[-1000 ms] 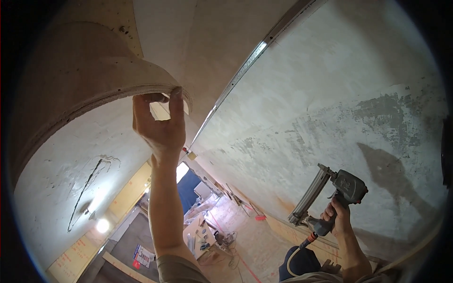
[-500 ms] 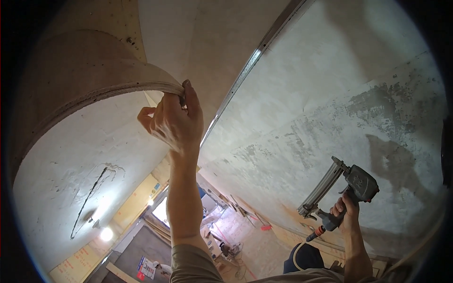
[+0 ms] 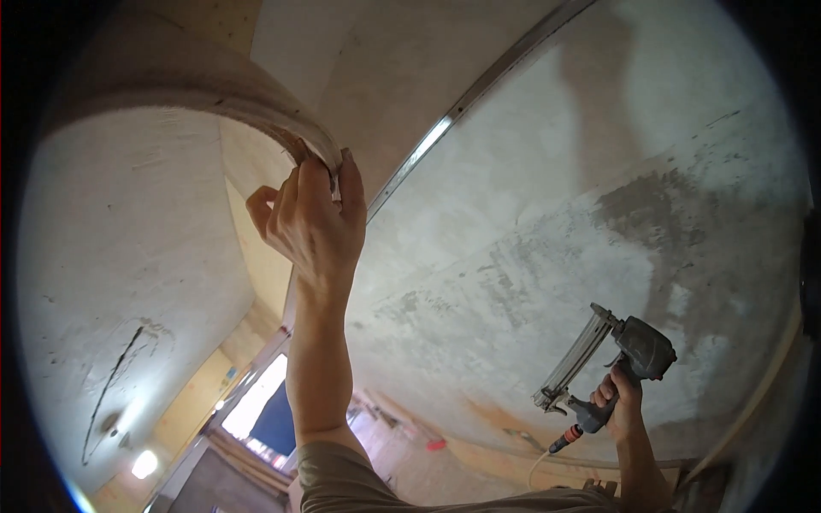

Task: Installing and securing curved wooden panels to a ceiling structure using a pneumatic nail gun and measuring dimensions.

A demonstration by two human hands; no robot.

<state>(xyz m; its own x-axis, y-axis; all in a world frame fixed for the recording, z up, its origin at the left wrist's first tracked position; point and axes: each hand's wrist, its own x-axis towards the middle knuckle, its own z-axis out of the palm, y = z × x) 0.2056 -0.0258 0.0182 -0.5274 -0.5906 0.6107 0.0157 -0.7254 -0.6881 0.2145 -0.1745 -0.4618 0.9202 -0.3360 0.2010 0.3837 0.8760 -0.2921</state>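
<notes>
My left hand reaches up, fingers and thumb closed on the end edge of a thin curved board. The board bows overhead from the upper left, its layered edge facing me. Low on the right, my right hand grips a dark pneumatic nail gun by its handle. Its long metal magazine points up and to the left. An air hose runs from an orange and black coupling at the handle's base. The nail gun is apart from the board and the wall.
A patchy plastered wall fills the right side, with a metal strip along its upper edge. Another pale wall with a dark crack stands left. Below are a lit bulb, a bright window and the floor.
My view has turned, so the walls and window have shifted in the picture. The board's arc sits higher and bends more steeply near my left hand. Both hands keep their holds.
</notes>
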